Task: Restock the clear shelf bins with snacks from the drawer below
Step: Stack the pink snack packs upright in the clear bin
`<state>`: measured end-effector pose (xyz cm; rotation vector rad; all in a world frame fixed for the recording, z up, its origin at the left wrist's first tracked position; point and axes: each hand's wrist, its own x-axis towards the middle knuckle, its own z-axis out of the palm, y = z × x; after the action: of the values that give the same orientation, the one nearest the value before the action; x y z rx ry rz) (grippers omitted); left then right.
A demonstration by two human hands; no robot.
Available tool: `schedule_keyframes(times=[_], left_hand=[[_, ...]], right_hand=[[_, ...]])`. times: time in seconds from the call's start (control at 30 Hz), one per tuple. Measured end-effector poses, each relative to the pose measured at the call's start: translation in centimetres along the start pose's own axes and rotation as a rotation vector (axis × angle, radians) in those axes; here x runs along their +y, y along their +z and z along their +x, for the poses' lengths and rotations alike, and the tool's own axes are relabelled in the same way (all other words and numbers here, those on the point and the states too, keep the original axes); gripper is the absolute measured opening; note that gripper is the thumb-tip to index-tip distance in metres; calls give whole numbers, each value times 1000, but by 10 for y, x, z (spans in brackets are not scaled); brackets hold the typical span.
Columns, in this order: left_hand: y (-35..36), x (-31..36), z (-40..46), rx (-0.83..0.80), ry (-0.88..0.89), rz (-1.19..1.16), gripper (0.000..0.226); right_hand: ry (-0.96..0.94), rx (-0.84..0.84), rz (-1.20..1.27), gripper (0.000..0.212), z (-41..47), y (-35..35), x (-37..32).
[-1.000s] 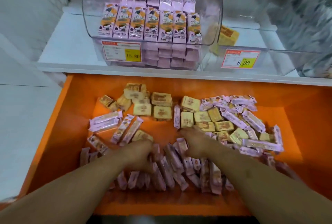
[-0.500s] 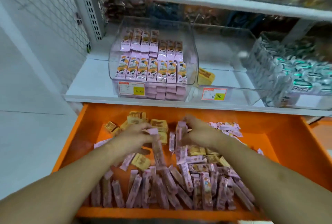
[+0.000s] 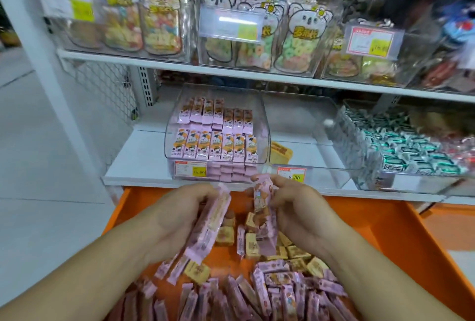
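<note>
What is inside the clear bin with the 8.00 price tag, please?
The clear bin shows only one yellow-brown snack pack at its left end. The right hand covers part of its front, so anything low there is hidden.

Left grip (image 3: 180,214), right grip (image 3: 298,207): clenched, raised.
</note>
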<state>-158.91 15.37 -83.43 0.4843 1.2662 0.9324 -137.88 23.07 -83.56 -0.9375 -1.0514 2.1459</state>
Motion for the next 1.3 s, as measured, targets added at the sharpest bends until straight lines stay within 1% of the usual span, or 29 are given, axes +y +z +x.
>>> schedule_keyframes(times=[0.07, 0.1, 0.13, 0.23, 0.33, 0.37, 0.4, 0.43, 0.47, 0.5, 0.57, 0.6, 0.7, 0.8, 0.9, 1.0, 1.07, 1.17, 1.23, 1.3], left_hand=[[-3, 3, 1, -23, 40, 12, 20], [-5, 3, 2, -18, 83, 53, 16], [-6, 5, 1, -11, 128, 119, 19], [-7, 10, -3, 109, 237, 284, 46], [-5, 14, -3, 181, 320, 356, 58], [-5, 14, -3, 211, 347, 407, 62], [-4, 14, -1, 235, 368, 476, 64], [-5, 12, 2, 248, 376, 535, 65], [-4, 11, 4, 249, 362, 568, 65], [-3, 10, 6, 239, 339, 575, 65], [0, 9, 9, 194, 308, 512, 62], [0, 9, 11, 165, 304, 470, 57], [-1, 5, 14, 87, 309, 410, 60], [1, 0, 14, 76, 326, 390, 65], [4, -3, 12, 70, 374, 313, 59], [5, -3, 11, 46, 357, 328, 61], [5, -1, 13, 52, 340, 332, 64], [6, 5, 15, 78, 374, 341, 65], [8, 9, 19, 124, 409, 329, 62], [9, 15, 26, 180, 428, 308, 61]], right_hand=[[12, 2, 30, 54, 2, 4, 1], [12, 2, 24, 55, 4, 5, 1], [3, 6, 9, 52, 6, 6, 1], [-34, 47, -58, 37, 15, 4, -1], [-71, 83, -172, 34, 23, 3, -4], [-76, 96, -214, 37, 27, 0, -3], [-79, 119, -252, 46, 29, -2, -2], [-79, 153, -281, 60, 31, -3, -2], [-80, 183, -290, 69, 32, -4, -1], [-94, 207, -294, 71, 33, -3, 0], [-118, 254, -332, 65, 32, -2, 0], [-127, 254, -348, 58, 30, -1, -1], [-178, 203, -318, 26, 25, 5, -4], [-203, 218, -303, 19, 20, 8, -3], [-218, 229, -329, 16, 17, 10, -2], [-232, 270, -377, 12, 17, 12, -1], [-250, 327, -453, 18, 21, 11, 1], [-259, 393, -622, 36, 25, 14, -3], [-283, 347, -669, 52, 24, 18, -10], [-342, 233, -700, 70, 25, 18, -14]])
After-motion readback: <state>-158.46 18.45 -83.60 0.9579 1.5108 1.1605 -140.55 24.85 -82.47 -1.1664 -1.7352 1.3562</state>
